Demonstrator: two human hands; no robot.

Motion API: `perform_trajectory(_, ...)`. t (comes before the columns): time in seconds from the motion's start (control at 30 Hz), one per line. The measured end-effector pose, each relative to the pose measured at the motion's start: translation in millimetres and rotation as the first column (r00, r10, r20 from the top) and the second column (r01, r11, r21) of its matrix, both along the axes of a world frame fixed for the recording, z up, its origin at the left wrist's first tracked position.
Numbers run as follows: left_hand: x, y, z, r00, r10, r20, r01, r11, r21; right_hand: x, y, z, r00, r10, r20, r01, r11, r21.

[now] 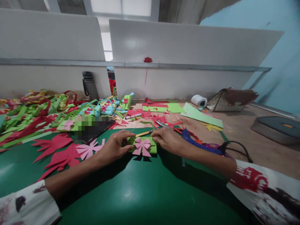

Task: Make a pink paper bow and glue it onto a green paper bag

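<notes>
A small light-green craft bag (153, 150) with a thin green handle sits just over the green mat, between my hands. On its front is a pink bow (142, 146) with cut tails pointing down. My left hand (118, 144) pinches the bag's left edge between thumb and fingers. At the upper right corner, my right hand (167, 140) is closed on the bag, its fingertips partly hidden. Behind the bag lies a yellow utility knife (144, 133), partly covered. Left of my left hand are a loose pink bow cutout (89, 149) and several red cutouts (67, 157).
A blue glue gun (187, 137) with a black cord lies beside my right forearm. A black phone (100, 129) rests left. Behind are a pile of green craft bags (58, 107), a dark bottle (90, 86), green sheets (202, 115), a marker (133, 116) and a handbag (231, 100).
</notes>
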State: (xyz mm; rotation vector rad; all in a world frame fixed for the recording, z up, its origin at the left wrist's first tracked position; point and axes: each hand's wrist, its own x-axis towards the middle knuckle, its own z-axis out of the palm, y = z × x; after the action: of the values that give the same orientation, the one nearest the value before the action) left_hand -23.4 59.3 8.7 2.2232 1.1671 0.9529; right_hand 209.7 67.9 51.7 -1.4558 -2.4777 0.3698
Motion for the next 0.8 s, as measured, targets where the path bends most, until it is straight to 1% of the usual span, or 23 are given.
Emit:
perform_trajectory(0.2,-2.2,-3.1,-1.9,0.997,-0.041,-0.067,0.044,0.998,0.043,-6.4,-3.6,7.4,0.997,-0.06,0.038,0.059,0.998,0.01)
perform_trajectory(0.4,-4.8,-12.2,7.1,0.964,-0.139,-0.228,0.143,0.99,0.003,-8.4,-7.3,7.3,0.996,-0.074,0.051,0.072,0.997,0.031)
perform_trajectory(0.53,-6.4,-14.5,10.3,0.948,-0.125,-0.294,0.131,0.991,0.002,-7.0,-10.8,3.3,0.997,-0.048,0.054,0.046,0.999,0.029)
perform_trajectory(0.67,-7.8,-11.7,5.4,0.945,-0.106,-0.308,0.119,0.993,0.022,0.0,-16.8,0.9,0.998,0.005,0.064,-0.005,1.0,-0.005)
perform_trajectory(0.8,-8.0,-9.4,1.7,0.948,-0.116,-0.295,0.131,0.991,0.031,4.6,-21.2,-1.0,0.995,-0.002,0.102,0.005,0.999,-0.035)
